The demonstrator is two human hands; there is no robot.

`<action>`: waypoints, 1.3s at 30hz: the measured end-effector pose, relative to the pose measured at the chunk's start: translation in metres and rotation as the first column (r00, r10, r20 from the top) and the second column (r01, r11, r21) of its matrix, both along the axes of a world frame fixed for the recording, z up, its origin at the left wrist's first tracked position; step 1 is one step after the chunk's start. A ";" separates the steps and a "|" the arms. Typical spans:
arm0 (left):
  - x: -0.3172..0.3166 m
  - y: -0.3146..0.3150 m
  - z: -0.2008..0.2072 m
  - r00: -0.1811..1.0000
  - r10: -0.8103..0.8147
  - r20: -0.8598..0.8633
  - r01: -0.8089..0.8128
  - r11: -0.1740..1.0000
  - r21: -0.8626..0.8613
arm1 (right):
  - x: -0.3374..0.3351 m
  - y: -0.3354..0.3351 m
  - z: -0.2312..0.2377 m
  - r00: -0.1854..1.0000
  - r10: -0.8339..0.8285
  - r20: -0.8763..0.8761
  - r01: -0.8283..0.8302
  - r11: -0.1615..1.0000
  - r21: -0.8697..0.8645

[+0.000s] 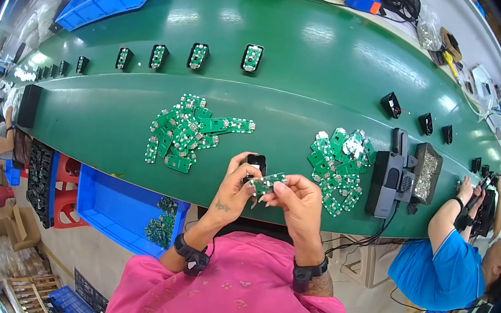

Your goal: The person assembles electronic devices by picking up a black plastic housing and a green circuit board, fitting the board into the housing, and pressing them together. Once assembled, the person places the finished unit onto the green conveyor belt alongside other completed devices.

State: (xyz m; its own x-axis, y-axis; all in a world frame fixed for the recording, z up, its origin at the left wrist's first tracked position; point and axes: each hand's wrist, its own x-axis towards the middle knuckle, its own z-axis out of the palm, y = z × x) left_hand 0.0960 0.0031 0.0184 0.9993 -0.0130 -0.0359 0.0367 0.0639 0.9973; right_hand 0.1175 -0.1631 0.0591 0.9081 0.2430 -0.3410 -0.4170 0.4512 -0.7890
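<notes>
Close to the front edge of the green bench, my left hand [229, 196] grips a small black plastic housing [257, 161], partly hidden by the fingers. My right hand [300, 200] pinches a green circuit board [264, 184] in front of the housing; the left fingertips are close to its left end, and whether they touch it I cannot tell. A loose pile of green circuit boards [182, 130] lies to the left of my hands. A second pile [338, 160] of such boards lies to their right.
Housings with boards inside [251, 59] stand in a row along the far left; black housings [391, 104] sit at the right. A black device [386, 183] and a tray of small metal parts [426, 176] flank the right pile. A blue bin [115, 203] is below the bench; co-workers sit at both sides.
</notes>
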 end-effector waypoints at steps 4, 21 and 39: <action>0.001 -0.004 0.005 1.000 -0.008 -0.003 0.008 0.997 -0.079 | 0.000 0.001 -0.014 1.000 -0.017 0.015 0.018 0.999 -0.032; 0.006 -0.011 0.029 0.972 -0.182 -0.149 0.145 0.962 -0.230 | 0.006 -0.033 -0.024 0.986 0.163 -0.024 -0.165 0.962 -0.219; 0.006 -0.009 0.041 0.952 -0.147 -0.269 0.078 0.964 -0.253 | -0.003 -0.028 0.000 0.982 0.007 0.189 0.051 0.953 -0.300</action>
State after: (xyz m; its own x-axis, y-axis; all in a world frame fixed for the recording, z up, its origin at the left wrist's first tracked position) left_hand 0.1019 -0.0056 0.0596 0.9394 -0.1678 -0.2989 0.3358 0.2760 0.9006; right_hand 0.1141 -0.1910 0.0595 0.9661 0.1342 -0.2205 -0.2432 0.1871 -0.9518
